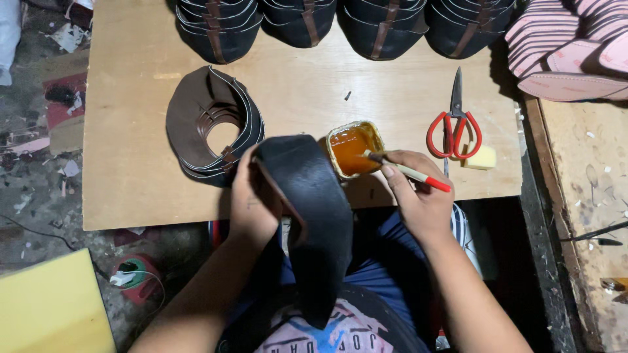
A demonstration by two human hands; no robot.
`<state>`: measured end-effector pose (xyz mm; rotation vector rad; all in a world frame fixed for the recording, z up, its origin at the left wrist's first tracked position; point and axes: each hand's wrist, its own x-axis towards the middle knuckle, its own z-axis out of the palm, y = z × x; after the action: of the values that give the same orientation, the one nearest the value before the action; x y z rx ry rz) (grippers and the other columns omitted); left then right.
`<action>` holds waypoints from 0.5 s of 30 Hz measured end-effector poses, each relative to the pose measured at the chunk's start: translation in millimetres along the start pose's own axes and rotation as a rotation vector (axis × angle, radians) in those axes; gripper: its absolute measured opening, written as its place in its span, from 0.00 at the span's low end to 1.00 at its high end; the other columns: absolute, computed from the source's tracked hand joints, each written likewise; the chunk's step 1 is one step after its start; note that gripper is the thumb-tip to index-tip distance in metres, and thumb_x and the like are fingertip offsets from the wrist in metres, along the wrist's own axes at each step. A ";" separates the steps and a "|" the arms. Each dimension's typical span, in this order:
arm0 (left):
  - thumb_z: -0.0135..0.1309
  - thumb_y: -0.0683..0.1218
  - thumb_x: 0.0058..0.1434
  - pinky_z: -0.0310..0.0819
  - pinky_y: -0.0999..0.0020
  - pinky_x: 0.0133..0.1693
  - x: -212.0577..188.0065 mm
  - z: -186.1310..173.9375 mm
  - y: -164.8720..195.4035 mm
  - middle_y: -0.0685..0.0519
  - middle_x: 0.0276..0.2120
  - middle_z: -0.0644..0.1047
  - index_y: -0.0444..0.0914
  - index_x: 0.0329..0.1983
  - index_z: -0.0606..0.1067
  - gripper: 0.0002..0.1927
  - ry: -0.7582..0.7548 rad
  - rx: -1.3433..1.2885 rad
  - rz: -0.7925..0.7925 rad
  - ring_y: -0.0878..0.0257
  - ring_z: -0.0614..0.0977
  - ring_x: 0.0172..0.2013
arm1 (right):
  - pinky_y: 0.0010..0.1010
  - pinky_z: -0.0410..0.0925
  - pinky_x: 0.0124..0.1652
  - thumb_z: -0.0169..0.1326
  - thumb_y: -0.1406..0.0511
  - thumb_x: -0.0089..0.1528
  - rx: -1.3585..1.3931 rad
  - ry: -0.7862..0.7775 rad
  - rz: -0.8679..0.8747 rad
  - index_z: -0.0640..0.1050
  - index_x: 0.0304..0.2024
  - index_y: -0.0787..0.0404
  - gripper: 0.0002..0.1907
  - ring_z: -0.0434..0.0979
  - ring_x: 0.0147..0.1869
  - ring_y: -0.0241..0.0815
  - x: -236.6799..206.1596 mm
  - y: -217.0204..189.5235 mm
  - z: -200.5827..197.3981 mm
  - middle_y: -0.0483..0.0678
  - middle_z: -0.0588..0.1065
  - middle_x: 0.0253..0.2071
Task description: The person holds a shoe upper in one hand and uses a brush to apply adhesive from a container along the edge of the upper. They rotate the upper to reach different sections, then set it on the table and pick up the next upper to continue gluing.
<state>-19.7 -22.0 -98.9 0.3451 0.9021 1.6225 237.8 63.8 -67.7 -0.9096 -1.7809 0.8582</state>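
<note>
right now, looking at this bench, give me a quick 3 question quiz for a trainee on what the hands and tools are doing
1. True or false: the right hand holds the red-handled scissors.
2. Multiple choice: the tip of the brush is in
A. the pot of amber glue
B. the yellow sponge block
C. the stack of brown leather pieces
3. What does the left hand hold?

Key
1. False: the scissors lie on the board, untouched; the right hand holds the brush.
2. A
3. A curved black shoe upper piece, held over the person's lap at the near edge of the board.
</note>
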 end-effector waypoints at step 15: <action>0.57 0.34 0.51 0.74 0.64 0.56 -19.7 3.9 -11.4 0.46 0.57 0.76 0.38 0.63 0.61 0.35 -0.217 0.230 -0.214 0.61 0.79 0.56 | 0.31 0.76 0.50 0.56 0.73 0.65 0.489 -0.004 0.414 0.79 0.49 0.70 0.10 0.82 0.48 0.39 -30.8 -7.8 21.6 0.54 0.81 0.47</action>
<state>-3.8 -38.7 -99.6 0.5540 0.9271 1.2616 225.2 30.0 -80.8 -0.9529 -1.3058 1.4806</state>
